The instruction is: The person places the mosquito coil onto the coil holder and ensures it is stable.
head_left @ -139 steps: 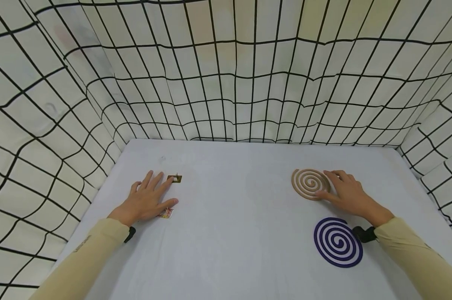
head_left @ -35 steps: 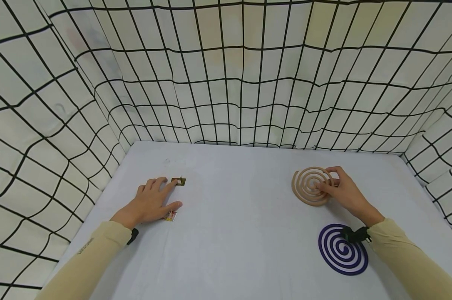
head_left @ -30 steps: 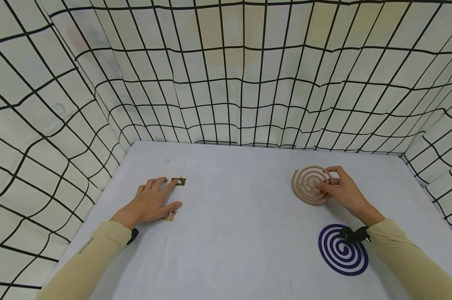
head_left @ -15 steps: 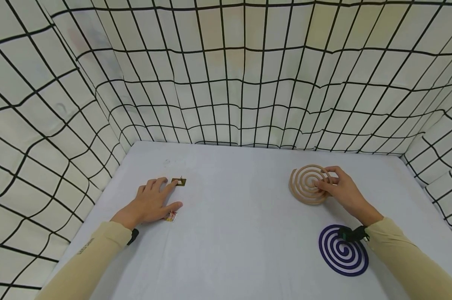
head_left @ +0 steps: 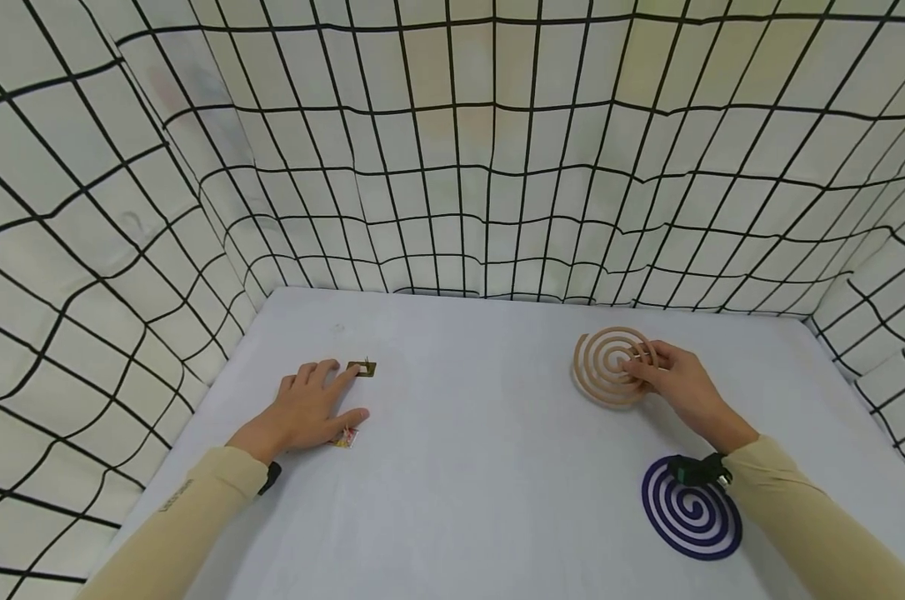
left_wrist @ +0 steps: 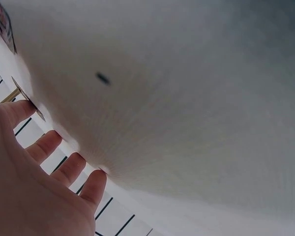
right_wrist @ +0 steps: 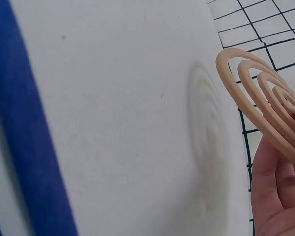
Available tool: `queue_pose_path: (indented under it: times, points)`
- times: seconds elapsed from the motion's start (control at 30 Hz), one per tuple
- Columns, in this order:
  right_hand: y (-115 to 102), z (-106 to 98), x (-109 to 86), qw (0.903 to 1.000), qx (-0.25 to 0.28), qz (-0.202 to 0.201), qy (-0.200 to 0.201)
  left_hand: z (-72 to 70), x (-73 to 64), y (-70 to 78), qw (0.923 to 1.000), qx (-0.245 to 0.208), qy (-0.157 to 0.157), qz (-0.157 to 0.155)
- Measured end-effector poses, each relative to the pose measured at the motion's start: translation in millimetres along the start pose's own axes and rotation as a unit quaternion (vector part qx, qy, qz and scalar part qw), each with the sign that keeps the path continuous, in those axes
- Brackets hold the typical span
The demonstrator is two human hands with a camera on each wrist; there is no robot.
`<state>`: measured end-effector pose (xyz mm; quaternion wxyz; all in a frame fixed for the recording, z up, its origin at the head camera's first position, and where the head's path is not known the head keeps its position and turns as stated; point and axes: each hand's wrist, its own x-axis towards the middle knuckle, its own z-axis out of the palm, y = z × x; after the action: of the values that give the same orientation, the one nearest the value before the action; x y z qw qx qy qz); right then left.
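Note:
My right hand (head_left: 685, 386) pinches a tan mosquito coil (head_left: 592, 372) between thumb and fingers. In the right wrist view the tan coil (right_wrist: 236, 93) is tilted and held off the tabletop, its shadow cast below. My left hand (head_left: 302, 410) rests on the table with fingers spread. Its index fingertip touches a small brass-coloured metal coil stand (head_left: 370, 368) with an upright prong. Under the left thumb lies a small printed colourful piece (head_left: 346, 438), partly hidden. A dark blue mosquito coil (head_left: 692, 521) lies flat below my right wrist, whose strap covers its upper edge.
A white tabletop (head_left: 467, 467) spreads between the hands. White walls with black netting (head_left: 490, 192) enclose the back and both sides. In the right wrist view, part of the blue coil (right_wrist: 27, 118) looms close.
Earlier the tan coil lay flat under my right fingers. Now it is pinched, raised and tilted, shifting slightly left over the last second. My left hand stays in place.

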<state>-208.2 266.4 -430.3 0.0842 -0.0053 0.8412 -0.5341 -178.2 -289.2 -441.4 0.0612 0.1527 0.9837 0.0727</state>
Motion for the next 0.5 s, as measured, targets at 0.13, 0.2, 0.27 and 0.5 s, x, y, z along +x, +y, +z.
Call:
queue_pose_path:
  times: [0.13,0.2,0.27,0.5]
  points:
    - [-1.2,3.4,0.6,0.9997,0.023,0.004,-0.005,2.3,-0.5,0.3,1.0000,0.005,0.007,0.005]
    - [-2.2,5.4,1.2,0.9995,0.030,0.005,-0.007,3.9,0.1,-0.9,0.9999,0.010,0.006,0.003]
    - [-3.7,7.4,1.8,0.9994,0.033,0.006,-0.009,4.7,0.5,-1.9,0.9999,0.014,0.004,0.001]
    - [-9.5,14.3,4.3,0.9989,0.043,0.013,-0.012,6.5,1.4,-4.2,0.9999,0.015,0.002,0.002]
